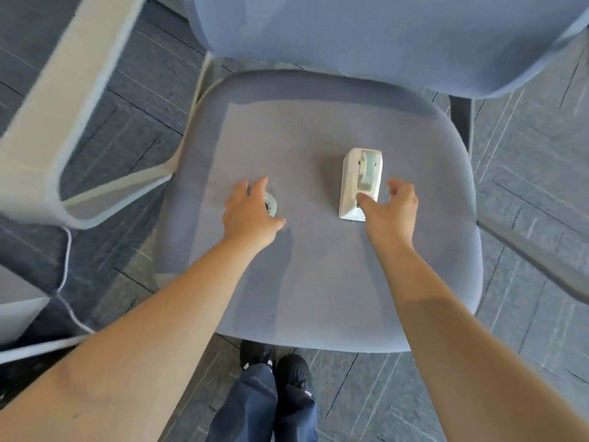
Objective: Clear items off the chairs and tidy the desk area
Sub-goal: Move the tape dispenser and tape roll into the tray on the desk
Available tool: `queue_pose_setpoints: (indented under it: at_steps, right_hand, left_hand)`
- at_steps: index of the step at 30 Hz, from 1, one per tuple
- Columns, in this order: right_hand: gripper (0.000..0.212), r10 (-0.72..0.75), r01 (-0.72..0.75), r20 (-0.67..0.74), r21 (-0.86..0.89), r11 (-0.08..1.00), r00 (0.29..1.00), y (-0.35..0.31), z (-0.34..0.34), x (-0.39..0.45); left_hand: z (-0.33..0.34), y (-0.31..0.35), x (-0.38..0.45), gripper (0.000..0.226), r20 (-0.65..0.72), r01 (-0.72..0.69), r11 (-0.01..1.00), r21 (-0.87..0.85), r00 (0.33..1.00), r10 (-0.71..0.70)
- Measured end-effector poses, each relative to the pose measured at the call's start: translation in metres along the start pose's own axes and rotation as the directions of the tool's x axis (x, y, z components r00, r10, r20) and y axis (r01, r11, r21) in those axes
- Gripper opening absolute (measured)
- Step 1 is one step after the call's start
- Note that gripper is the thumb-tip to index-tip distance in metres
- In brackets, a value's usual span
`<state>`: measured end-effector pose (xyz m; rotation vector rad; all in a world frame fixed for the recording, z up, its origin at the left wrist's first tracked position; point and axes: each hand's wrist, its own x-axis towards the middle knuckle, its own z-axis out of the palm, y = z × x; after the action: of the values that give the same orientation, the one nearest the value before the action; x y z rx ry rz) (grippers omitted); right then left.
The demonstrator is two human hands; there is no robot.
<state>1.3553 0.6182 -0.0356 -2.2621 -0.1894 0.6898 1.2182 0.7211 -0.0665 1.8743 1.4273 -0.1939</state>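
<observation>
On the blue seat of the chair (pixel 318 266) we see a white tape dispenser (pixel 360 183) lying toward the right of the cushion's middle, its long side running away from us and a pale roll showing in its top opening. To its left, well apart from it, a small roll of tape (pixel 271 204) lies flat on the same cushion, mostly hidden under our left hand (pixel 247 212). That hand is palm down over the roll, fingers curled and spread around it, thumb stretched out to the right; we cannot tell whether the fingers actually touch the roll. Our right hand (pixel 390 212) is at the near end of the dispenser, thumb resting on its near top edge, the other fingers curled and held apart from its right side, so the grip is not closed. Both bare forearms reach in from the bottom corners. Behind the seat rises the chair's blue backrest (pixel 382 36). Left of the chair stands a white frame (pixel 57 122), with a white cable (pixel 65 272) trailing over the dark grey carpet (pixel 526 154). Below the seat's front edge we see our black shoes (pixel 291 370) and dark blue trouser legs.
</observation>
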Motion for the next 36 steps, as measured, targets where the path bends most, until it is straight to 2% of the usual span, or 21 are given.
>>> queue_pose_setpoints:
  at_steps: [4,9,13,17,20,23,29,36]
  right_hand:
    - [0.072,0.032,-0.031,0.018,-0.057,0.998,0.999,0.003,0.019,0.023]
    - [0.077,0.069,-0.068,-0.001,-0.153,0.986,0.998,0.007,0.036,0.036]
    - [0.068,0.086,-0.091,-0.028,-0.257,0.962,0.996,0.004,0.037,0.040]
    - [0.059,0.098,-0.099,-0.017,-0.268,0.958,0.995,-0.001,0.029,0.031]
    - [0.056,0.118,-0.110,0.027,-0.212,0.971,0.993,-0.012,0.019,0.008]
    - [0.056,0.073,-0.055,0.102,-0.168,0.984,0.992,-0.033,0.009,-0.017]
    - [0.045,-0.057,0.074,0.210,-0.076,0.994,0.976,-0.093,-0.011,-0.069]
    - [0.047,-0.225,0.248,0.363,-0.019,0.968,0.904,-0.145,-0.024,-0.150]
  left_hand:
    - [0.014,0.001,0.014,0.063,-0.034,-0.017,0.974,0.225,0.999,0.025]
    - [0.017,-0.002,0.024,0.043,-0.032,-0.133,0.968,0.213,0.989,0.143]
    - [0.010,0.005,0.028,0.045,-0.069,-0.187,0.982,-0.001,0.980,0.186]
    - [-0.005,0.014,0.019,0.039,-0.051,-0.144,0.950,-0.277,0.990,0.135]
    - [-0.020,0.020,0.004,0.027,0.021,-0.038,0.868,-0.494,0.998,0.056]
    - [-0.039,0.027,-0.018,0.012,0.113,0.089,0.729,-0.679,0.993,-0.016]
    - [-0.093,0.031,-0.071,0.006,0.090,0.092,0.557,-0.826,0.995,-0.031]
    - [-0.162,-0.004,-0.157,0.022,-0.058,-0.012,0.468,-0.884,0.995,-0.084]
